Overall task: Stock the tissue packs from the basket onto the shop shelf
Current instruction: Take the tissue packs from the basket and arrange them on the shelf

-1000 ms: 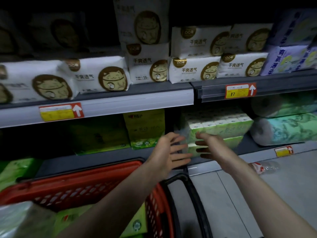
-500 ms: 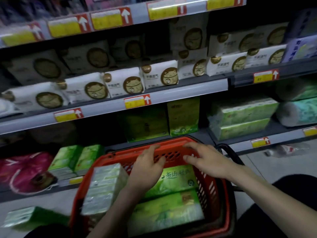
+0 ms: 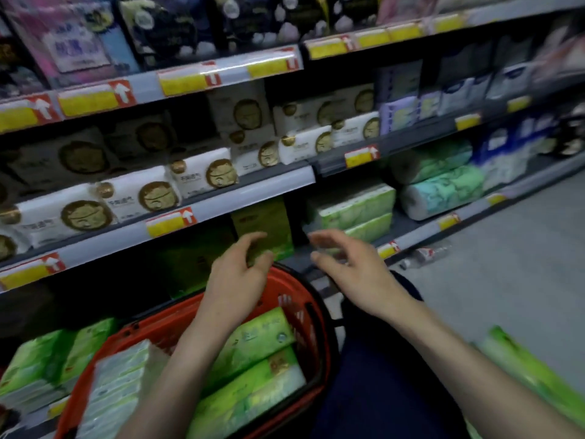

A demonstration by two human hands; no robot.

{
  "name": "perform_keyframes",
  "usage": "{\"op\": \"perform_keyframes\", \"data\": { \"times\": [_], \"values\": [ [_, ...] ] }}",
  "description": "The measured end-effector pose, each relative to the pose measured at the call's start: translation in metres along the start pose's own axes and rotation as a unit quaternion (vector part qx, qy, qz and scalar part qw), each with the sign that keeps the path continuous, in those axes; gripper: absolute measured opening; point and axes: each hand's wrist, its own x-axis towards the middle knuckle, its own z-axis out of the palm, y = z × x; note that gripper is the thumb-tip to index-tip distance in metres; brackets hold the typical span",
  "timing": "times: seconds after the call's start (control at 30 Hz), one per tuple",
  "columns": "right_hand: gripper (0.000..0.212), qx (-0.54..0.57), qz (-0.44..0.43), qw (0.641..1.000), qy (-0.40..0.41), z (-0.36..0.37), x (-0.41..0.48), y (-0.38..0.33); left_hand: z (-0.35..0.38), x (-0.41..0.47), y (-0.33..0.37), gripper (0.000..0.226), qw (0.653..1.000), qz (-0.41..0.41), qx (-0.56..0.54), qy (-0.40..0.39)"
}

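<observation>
Both hands empty, packs sitting below you in the basket.
Head view: your left hand [image 3: 237, 274] and right hand [image 3: 351, 267] hover open, fingers loosely bent, gripping nothing. The green packs [image 3: 256, 340] lie flat in the basket [image 3: 152, 326], beneath and back toward you, long axis running lower left to upper right. Your left hand's over the basket; the right is past the rim, nearer the shelf [image 3: 418, 232]. Left looks the closer reach.

Dim light; grey floor [image 3: 512, 289]; plastic bottle [image 3: 425, 255] lying on it.
</observation>
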Motion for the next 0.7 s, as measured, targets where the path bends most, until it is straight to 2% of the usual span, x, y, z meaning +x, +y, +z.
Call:
{"op": "perform_keyframes", "data": {
  "times": [0.07,0.17,0.27,0.37,0.47,0.53,0.63,0.7],
  "values": [
    [0.023,0.041,0.007,0.993,0.107,-0.035,-0.034,0.016,0.026,-0.006,0.032,0.029,0.998,0.054,-0.027,-0.022],
    [0.022,0.056,0.052,0.968,0.239,-0.085,-0.093,0.051,0.079,-0.020,0.080,0.026,0.987,0.129,-0.071,-0.067],
    [0.024,0.051,0.132,0.941,0.307,-0.127,-0.153,0.092,0.138,-0.036,0.125,0.027,0.969,0.187,-0.096,-0.133],
    [0.024,0.010,0.207,0.914,0.348,-0.156,-0.214,0.126,0.199,-0.060,0.165,0.030,0.947,0.187,-0.105,-0.238],
    [0.022,-0.042,0.280,0.885,0.370,-0.172,-0.271,0.156,0.267,-0.086,0.189,0.036,0.922,0.109,-0.131,-0.347],
    [0.023,-0.075,0.338,0.865,0.364,-0.173,-0.306,0.177,0.317,-0.102,0.190,0.048,0.906,-0.001,-0.166,-0.389],
    [0.039,-0.151,0.398,0.836,0.345,-0.163,-0.352,0.205,0.387,-0.125,0.161,0.064,0.891,-0.166,-0.191,-0.378],
    [0.057,-0.190,0.411,0.831,0.324,-0.153,-0.371,0.219,0.409,-0.146,0.133,0.045,0.856,-0.279,-0.231,-0.370]
  ]
}}
